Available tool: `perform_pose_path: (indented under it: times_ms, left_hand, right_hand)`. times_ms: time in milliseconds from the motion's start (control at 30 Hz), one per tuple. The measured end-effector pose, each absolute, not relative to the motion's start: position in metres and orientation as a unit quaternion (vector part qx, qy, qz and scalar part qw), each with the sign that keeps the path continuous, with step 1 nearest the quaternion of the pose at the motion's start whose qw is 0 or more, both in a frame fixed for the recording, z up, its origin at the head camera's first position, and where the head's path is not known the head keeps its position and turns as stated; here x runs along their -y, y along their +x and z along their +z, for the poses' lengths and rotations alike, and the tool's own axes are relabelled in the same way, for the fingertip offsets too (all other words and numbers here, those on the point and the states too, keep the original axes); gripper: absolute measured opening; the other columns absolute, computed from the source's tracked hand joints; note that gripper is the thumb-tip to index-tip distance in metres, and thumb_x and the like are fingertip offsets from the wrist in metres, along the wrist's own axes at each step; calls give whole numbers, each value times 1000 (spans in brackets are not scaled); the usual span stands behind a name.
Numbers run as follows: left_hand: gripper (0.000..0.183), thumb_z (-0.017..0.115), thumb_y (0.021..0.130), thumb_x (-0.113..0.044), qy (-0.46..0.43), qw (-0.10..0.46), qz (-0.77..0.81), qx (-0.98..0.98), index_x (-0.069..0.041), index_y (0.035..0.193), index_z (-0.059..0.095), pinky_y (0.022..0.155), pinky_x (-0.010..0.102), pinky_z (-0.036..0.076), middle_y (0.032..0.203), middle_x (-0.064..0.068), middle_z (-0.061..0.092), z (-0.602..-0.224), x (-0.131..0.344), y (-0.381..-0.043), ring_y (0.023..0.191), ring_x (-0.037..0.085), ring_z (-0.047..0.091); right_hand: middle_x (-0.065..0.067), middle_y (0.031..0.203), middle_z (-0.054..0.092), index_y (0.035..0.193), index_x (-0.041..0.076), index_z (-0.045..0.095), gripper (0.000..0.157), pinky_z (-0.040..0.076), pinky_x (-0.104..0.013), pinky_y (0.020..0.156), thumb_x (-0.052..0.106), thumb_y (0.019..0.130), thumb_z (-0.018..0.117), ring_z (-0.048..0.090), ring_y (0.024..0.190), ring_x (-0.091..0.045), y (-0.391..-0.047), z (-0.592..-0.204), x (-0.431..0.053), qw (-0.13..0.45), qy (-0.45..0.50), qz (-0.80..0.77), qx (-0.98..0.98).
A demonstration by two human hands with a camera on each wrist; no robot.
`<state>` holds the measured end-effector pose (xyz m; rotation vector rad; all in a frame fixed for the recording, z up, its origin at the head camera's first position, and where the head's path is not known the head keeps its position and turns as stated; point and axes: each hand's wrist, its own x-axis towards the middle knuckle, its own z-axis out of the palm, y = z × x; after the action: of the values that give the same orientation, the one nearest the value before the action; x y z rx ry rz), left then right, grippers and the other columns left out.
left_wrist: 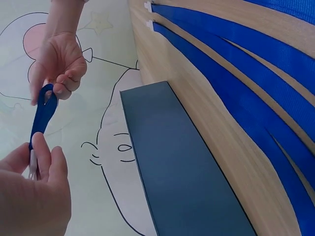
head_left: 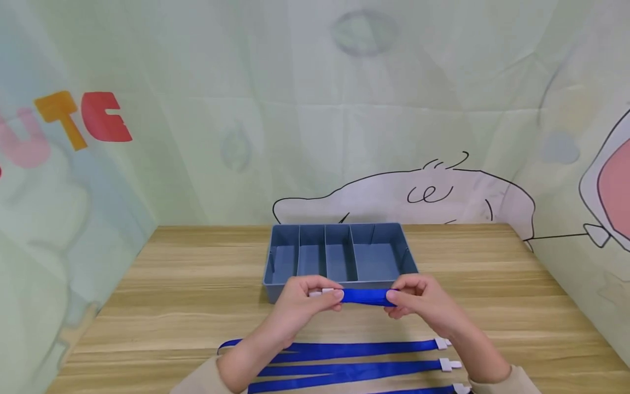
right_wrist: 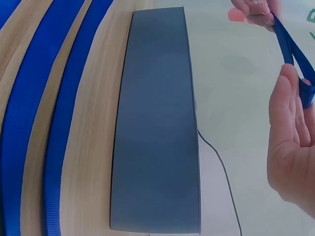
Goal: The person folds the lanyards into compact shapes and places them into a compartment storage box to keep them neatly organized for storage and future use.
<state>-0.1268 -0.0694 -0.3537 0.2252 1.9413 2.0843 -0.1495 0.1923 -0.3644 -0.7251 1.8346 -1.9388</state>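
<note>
A folded blue lanyard point(head_left: 366, 296) is stretched between both hands in front of the divided tray. My left hand point(head_left: 306, 303) pinches the end that carries the white clip point(head_left: 316, 293). With thumb and fingers, my right hand point(head_left: 425, 301) grips the opposite folded end. In the left wrist view the lanyard point(left_wrist: 43, 115) forms a loop at the right hand point(left_wrist: 59, 64). The right wrist view shows the looped band point(right_wrist: 306, 93) at the right hand point(right_wrist: 290, 132), with the left hand point(right_wrist: 258, 11) farther off.
Behind the hands stands a blue-grey tray point(head_left: 315, 284) with several compartments. Several more blue lanyards point(head_left: 364, 350) lie lengthwise on the wooden table point(head_left: 187, 295) nearer the body, white clips point(head_left: 445, 364) to the right. A printed cloth point(head_left: 206, 137) hangs behind and beside the table.
</note>
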Motion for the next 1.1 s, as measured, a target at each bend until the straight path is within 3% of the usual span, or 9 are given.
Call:
perform_pose_path:
  times_ms: [367,433,533,633,767,1100]
  left_hand:
    - [24,71,82,-9,46,131,742,-656,7,99,67,80,32,53,84,10,70,-356,65,-130,77,21,68]
    - [24,71,82,-9,47,128,742,-656,7,98,67,79,32,54,84,9,70,-356,64,-130,76,21,68]
    - [24,71,82,-8,49,123,743,-656,9,99,67,78,32,54,84,10,70,-356,63,-129,74,18,68]
    - [24,71,82,-8,49,125,743,-655,9,99,66,78,32,54,84,10,70,-355,62,-128,75,19,68]
    - [24,70,83,-9,46,133,741,-657,8,99,67,79,32,53,84,10,70,-358,62,-127,77,22,68]
    - [25,71,83,-11,44,129,733,-666,8,98,67,80,32,53,83,10,70,-366,60,-129,72,19,68]
  right_hand:
    - [1,80,70,94,15,68,18,55,-28,73,0,90,58,67,74,-9,-152,-369,-192,201,-200,-733,-618]
    - [0,79,70,105,9,63,18,55,-29,74,1,89,59,67,73,-10,-151,-368,-191,195,-187,-732,-625]
    - [-1,77,70,117,-3,52,32,55,-31,74,4,88,62,67,72,-12,-150,-365,-190,189,-157,-719,-649]
    - [-3,77,70,108,-8,56,27,55,-30,73,6,87,65,67,71,-12,-149,-363,-188,188,-125,-706,-671]
    - [-3,75,70,87,3,61,9,55,-29,70,9,85,68,67,68,-13,-146,-362,-186,170,-90,-692,-696]
    - [-10,70,67,81,-2,58,22,56,-32,64,12,79,75,64,60,-21,-142,-360,-177,93,-43,-622,-776]
